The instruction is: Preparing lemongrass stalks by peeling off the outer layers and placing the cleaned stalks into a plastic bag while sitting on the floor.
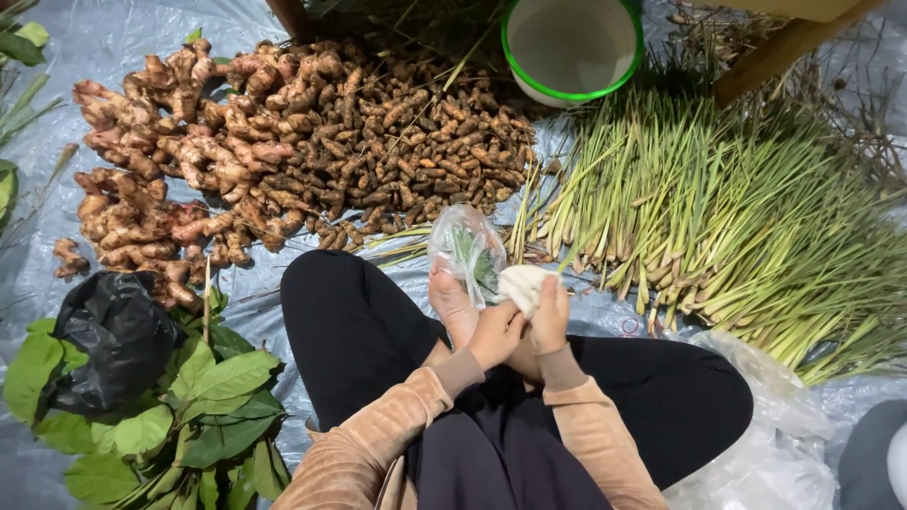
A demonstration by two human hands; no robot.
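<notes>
I sit cross-legged in black trousers on a grey tarp, both hands raised over my lap. My left hand [496, 332] is curled at the lower edge of a small clear plastic bag [467, 249] with green leaves inside; the bag leans against my bare foot [451, 304]. Just to its right, my right hand [551, 316] is closed around a white crumpled bundle [521, 281] that touches the bag. The two hands press side by side.
Ginger roots [161, 179] are heaped at the left and turmeric roots [416, 142] at the centre back. Lemongrass stalks [718, 217] spread on the right. A green-rimmed white bucket [572, 47] stands behind. A black bag [113, 340] lies on green leaves [217, 406]; clear plastic [775, 444] is at my right knee.
</notes>
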